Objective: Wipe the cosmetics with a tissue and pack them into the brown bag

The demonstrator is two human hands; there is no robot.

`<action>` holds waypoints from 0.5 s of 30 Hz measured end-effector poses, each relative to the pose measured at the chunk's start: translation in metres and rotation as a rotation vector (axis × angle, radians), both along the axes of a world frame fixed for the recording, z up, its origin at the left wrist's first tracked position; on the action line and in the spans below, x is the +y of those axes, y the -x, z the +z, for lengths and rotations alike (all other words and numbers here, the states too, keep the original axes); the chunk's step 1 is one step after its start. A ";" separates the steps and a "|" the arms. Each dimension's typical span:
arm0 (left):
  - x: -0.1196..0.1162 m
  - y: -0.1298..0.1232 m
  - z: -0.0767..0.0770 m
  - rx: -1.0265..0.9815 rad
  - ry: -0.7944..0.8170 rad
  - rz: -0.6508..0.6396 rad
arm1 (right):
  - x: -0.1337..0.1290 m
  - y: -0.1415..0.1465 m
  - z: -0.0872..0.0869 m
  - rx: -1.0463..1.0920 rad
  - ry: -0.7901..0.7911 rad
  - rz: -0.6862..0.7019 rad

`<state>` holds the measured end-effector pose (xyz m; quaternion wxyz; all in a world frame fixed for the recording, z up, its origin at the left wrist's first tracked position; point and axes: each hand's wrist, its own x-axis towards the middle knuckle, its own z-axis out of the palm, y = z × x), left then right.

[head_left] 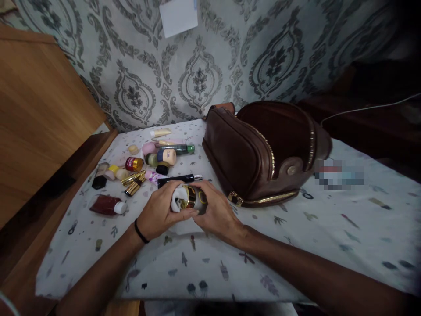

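Near the middle of the table, my left hand point(160, 210) wears a black band at the wrist and is closed round a white cloth point(178, 195). The cloth lies against the gold-banded end of a small dark jar point(199, 201). My right hand point(219, 213) is wrapped round the other end of that jar. Both hands nearly meet at its lower side, and their fingers hide part of it. Just behind them lies a black tube point(180, 179) with a silvery end. A brown leather bag point(237, 153) with gold zips stands open to the right of the hands.
Several cosmetics lie at the left, among them a red jar with a gold lid point(134, 164), gold tubes point(135, 186) and a red bottle with a white cap point(107, 205). A patterned cloth covers the table point(197, 263). Wooden furniture point(42, 96) borders it on the left.
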<state>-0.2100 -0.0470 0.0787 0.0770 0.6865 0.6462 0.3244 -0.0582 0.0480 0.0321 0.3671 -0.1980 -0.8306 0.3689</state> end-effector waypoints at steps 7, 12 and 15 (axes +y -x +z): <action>0.003 -0.007 0.004 -0.274 0.214 0.125 | 0.001 -0.002 0.002 -0.052 -0.027 -0.044; 0.002 0.006 -0.001 -0.325 0.183 0.088 | 0.006 0.001 -0.002 0.051 0.039 0.084; 0.002 0.014 0.000 -0.321 0.169 0.046 | 0.008 0.001 0.001 0.050 0.191 0.169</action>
